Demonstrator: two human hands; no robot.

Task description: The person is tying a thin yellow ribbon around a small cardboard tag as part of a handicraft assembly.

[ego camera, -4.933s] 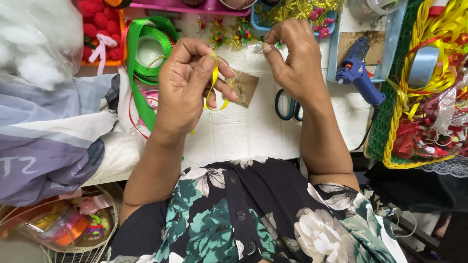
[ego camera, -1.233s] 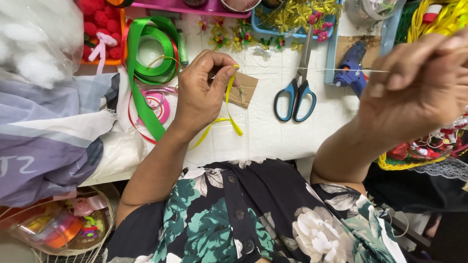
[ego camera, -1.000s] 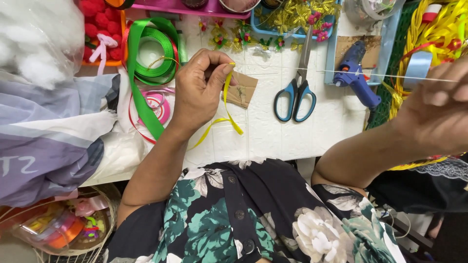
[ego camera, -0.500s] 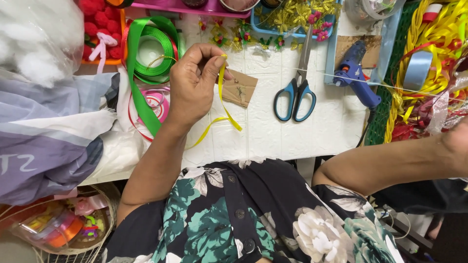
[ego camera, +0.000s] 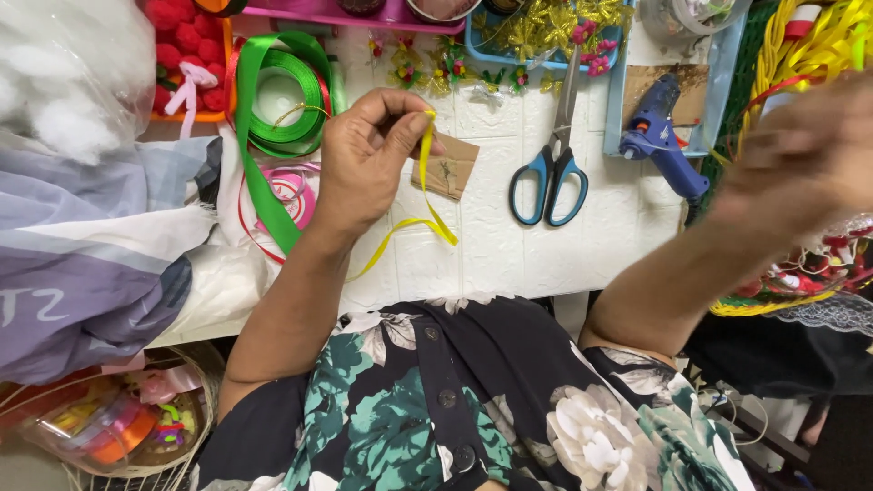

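Since half a second ago our right hand (ego camera: 800, 145) is swinging back in from the far right edge, and it's now up over the yellow woven basket of ribbons (ego camera: 800, 273), blurred with motion. We can't tell whether its fingers are closed on anything; the fine thread seen a moment back isn't showing now.

We're pinching the narrow yellow satin ribbon (ego camera: 426, 177) between thumb and forefinger of our left hand (ego camera: 364, 164), with the other fingers curled in. It's raised a little above the white tiled tabletop (ego camera: 509, 255), probably so the ribbon's tails are hanging free instead of dragging; they're trailing down and toward our chest.

Just under the pinch, a small brown cardboard scrap (ego camera: 447, 168) is lying flat on the table. Next over, the blue-handled scissors (ego camera: 548, 177) are resting with blades pointing away from us, handles toward us for an easy grab. Further right, the blue glue gun (ego camera: 662, 141) is sitting half on a pale blue tray (ego camera: 620, 100).

On our left, the green satin ribbon roll (ego camera: 282, 95) is spilling a long tail, and the pink ribbon spool (ego camera: 293, 195) is sitting just beside our wrist.

Room-wise, the bare patch between the scissors and our body is looking like the only open bit. The left is crowded by a grey plastic bag (ego camera: 91, 264) and the right by the basket.
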